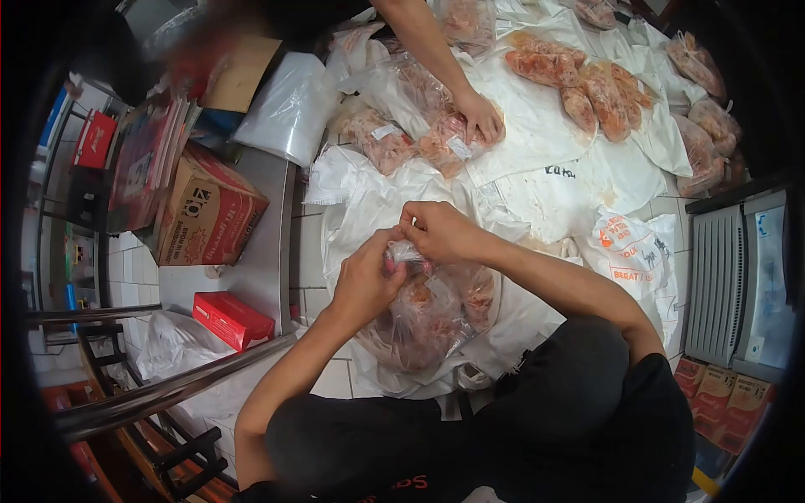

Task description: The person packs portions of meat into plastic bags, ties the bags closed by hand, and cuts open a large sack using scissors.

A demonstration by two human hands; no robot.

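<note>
My left hand [367, 272] is closed around the gathered neck of a clear plastic bag [419, 323] that holds reddish-orange pieces. Just right of it, my right hand [436, 233] pinches at the top of the same neck, its fingertips close to my left fingers. What the right fingertips hold is too small to make out. The bag rests on white sacking [356, 189] between my knees. Beyond it lie more filled bags with white labels, among them a labelled bag [449, 147] under a co-worker's hand [478, 116].
Orange-brown pieces [608, 101] lie on white sacks at the upper right, with filled bags [713, 126] beyond. On the left, a metal table [272, 222] bears a cardboard box [214, 205], a red box [235, 320] and a plastic roll [289, 107]. A grey appliance [717, 285] stands at right.
</note>
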